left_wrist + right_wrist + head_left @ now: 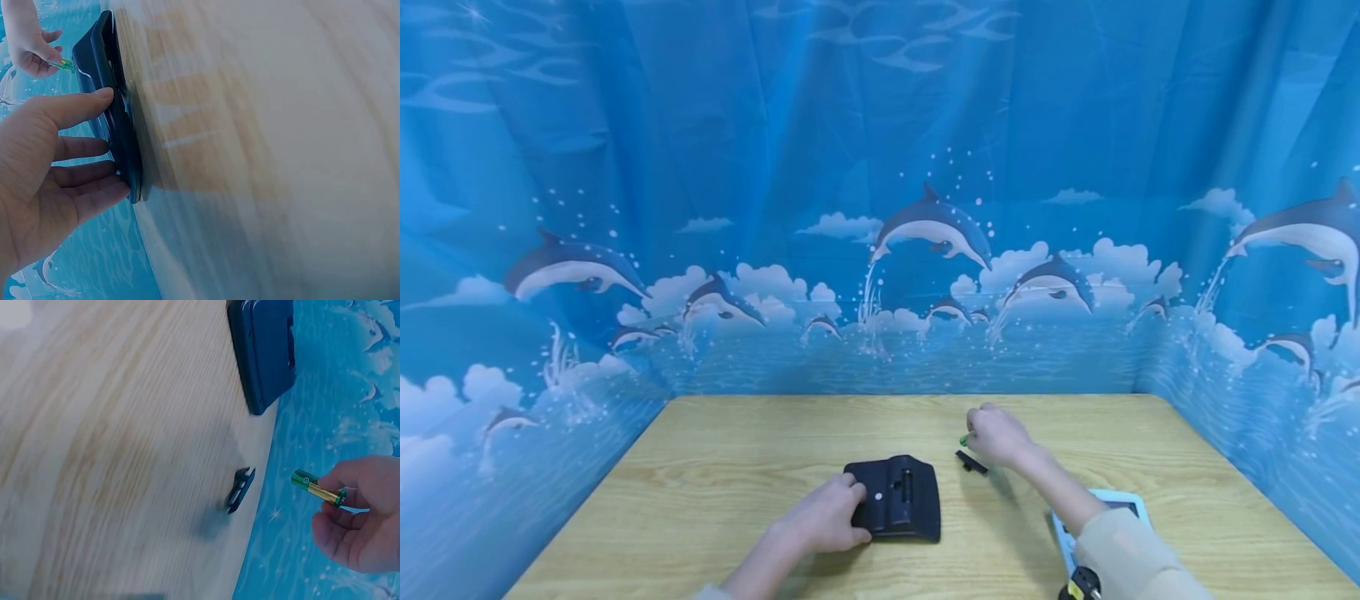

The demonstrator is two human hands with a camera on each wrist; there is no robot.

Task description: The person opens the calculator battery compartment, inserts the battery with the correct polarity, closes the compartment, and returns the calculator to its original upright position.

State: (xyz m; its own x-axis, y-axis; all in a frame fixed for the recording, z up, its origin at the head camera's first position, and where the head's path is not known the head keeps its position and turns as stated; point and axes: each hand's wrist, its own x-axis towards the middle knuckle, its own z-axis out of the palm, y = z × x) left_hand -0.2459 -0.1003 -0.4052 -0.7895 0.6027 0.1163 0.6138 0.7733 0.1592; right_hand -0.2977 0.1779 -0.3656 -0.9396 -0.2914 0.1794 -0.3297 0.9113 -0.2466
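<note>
A black flat device (917, 500) lies back up on the table, its narrow battery slot uncovered. It looks like a calculator, but its face is hidden. My left hand (831, 512) grips its left side; in the left wrist view the thumb and fingers (87, 109) bend against the device's edge (119, 119). My right hand (996, 433) is raised beyond and right of the device. It pinches a green and gold battery (319, 487) between thumb and fingers. Below that hand a small black battery cover (972, 462) lies on the table, apart from the device.
A light-blue-framed object (1138, 504) lies at the right, partly hidden under my right forearm. Beside the right sleeve is a black item with a yellow label (1078, 585). A blue dolphin-print curtain (880, 350) borders the wooden table (737, 450) at the back and sides.
</note>
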